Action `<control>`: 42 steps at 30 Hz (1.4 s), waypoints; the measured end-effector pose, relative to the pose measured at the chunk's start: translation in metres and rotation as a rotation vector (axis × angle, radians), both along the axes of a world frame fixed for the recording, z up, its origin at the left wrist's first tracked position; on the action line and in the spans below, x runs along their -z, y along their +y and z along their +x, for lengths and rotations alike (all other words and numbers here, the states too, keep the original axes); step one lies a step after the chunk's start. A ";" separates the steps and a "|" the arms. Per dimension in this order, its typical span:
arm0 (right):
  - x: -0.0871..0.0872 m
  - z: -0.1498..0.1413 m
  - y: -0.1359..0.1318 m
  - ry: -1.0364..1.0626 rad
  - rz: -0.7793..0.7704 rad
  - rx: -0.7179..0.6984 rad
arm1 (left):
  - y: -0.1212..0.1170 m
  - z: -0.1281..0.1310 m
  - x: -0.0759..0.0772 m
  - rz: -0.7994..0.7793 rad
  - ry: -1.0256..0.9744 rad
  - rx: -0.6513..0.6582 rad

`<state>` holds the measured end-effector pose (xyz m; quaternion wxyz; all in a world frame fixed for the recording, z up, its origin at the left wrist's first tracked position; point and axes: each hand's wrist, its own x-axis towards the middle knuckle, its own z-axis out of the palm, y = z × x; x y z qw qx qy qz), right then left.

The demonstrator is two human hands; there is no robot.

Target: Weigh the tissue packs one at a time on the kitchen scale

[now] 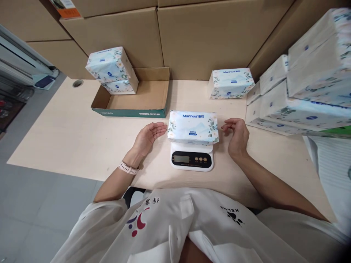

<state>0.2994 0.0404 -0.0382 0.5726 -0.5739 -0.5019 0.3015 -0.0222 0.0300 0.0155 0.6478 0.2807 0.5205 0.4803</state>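
Near the far edge of the pale wood-look bench, I log an open green-and-brown cardboard tray. Left hand: free, fingers extended. A white-and-blue, plastic-wrapped tissue pack sits on a white plastic scale toward the front edge. Right hand: free, fingers curled. I judge weighing in hand; lifting calls for closing both palms.

brown cartons along the back; grey tiled floor lower left
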 end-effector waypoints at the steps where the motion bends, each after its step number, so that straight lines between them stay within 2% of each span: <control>1: 0.000 0.000 -0.001 -0.003 0.002 0.001 | 0.000 0.000 0.000 -0.001 -0.008 -0.002; 8: -0.004 -0.002 -0.003 -0.064 0.029 0.013 | -0.001 0.001 -0.003 -0.005 -0.013 -0.003; 16: 0.002 0.000 -0.002 -0.033 0.074 0.000 | -0.001 0.001 -0.005 -0.022 0.004 0.000; 22: 0.000 -0.001 -0.003 -0.090 0.081 0.007 | 0.000 0.000 -0.001 -0.009 0.025 0.023; 30: -0.014 -0.016 -0.032 -0.283 0.379 0.027 | -0.010 -0.007 -0.001 0.298 0.201 0.210; 35: -0.010 -0.028 -0.054 -0.417 0.432 -0.195 | -0.013 0.000 -0.009 0.368 0.297 0.442; 37: -0.012 -0.027 -0.053 -0.486 0.425 -0.202 | -0.007 0.008 -0.015 0.414 0.308 0.522; 39: -0.018 -0.021 -0.044 -0.551 0.425 -0.126 | 0.006 0.020 -0.022 0.455 0.309 0.582; 42: -0.031 -0.003 -0.017 -0.635 0.392 0.002 | 0.039 0.047 -0.030 0.493 0.294 0.668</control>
